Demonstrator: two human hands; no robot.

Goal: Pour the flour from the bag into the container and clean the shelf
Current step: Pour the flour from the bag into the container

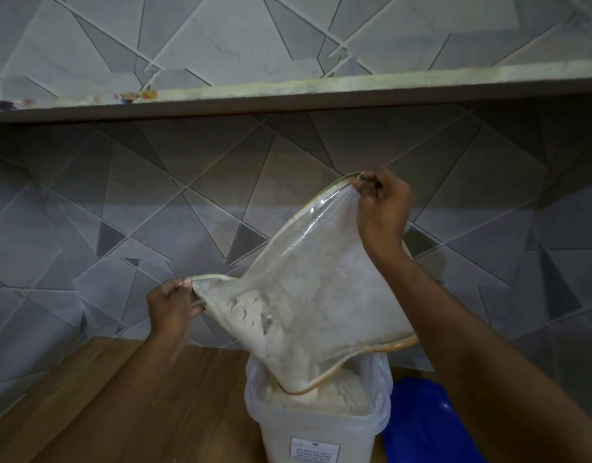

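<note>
A wall of grey geometric tiles [221, 202] is shown behind a long pale stone shelf [354, 86], on whose left end small coloured items, too blurred to identify, are seen; below it a brown wood-grain counter [137, 396] is visible. A clear plastic flour bag with a yellowish seam [321, 279] is held inverted, its mouth lowered into the translucent rectangular plastic container [316, 422], which is stood on the counter and is filled nearly to the rim with off-white flour [334, 394]. A blue plastic object [431, 422] lies just beside the container on its right. The upper corner of the bag is pinched by the right hand [381, 208], fingers closed on the plastic; the lower left corner is gripped likewise by the left hand [171, 305]. The pouring step is judged nearly complete, a residue being seen clinging inside the bag. A gentle shake of the raised corners is called for next, with the mouth kept inside the rim; the shelf remains to be cleaned.
</note>
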